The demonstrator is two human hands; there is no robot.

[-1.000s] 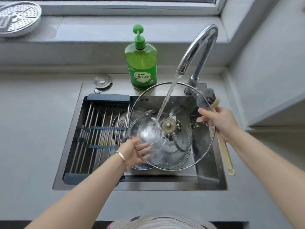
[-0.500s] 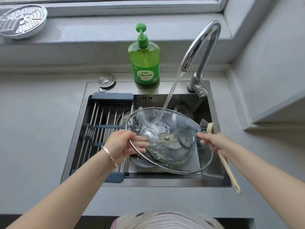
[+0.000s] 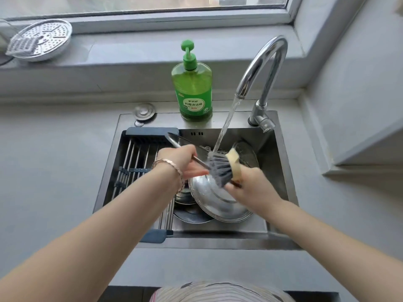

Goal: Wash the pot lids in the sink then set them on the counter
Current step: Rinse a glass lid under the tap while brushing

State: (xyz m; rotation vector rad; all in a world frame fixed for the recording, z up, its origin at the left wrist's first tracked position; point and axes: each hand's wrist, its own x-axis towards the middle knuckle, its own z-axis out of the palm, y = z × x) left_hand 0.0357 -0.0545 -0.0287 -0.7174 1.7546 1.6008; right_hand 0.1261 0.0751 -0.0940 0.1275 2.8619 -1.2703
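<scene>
Over the sink [image 3: 218, 240], the left hand [image 3: 181, 160] is gripping the glass pot lid [image 3: 174, 142] by its rim, edge-on under the tap's stream [image 3: 226, 120], while the right hand [image 3: 250, 188] is clasping the dish brush [image 3: 220, 168] near its head; to scrub well, the person is likely needing to turn the rim steadily through the water, holding the slippery glass firmly.

Grey counter [image 3: 54, 171] all round, raised grey ledge [image 3: 130, 51] behind it under a pale-framed window [image 3: 152, 5] along the top. Plain grey wall [image 3: 359, 73] on the right, angled into the window corner. Soft daylight from the window.
</scene>
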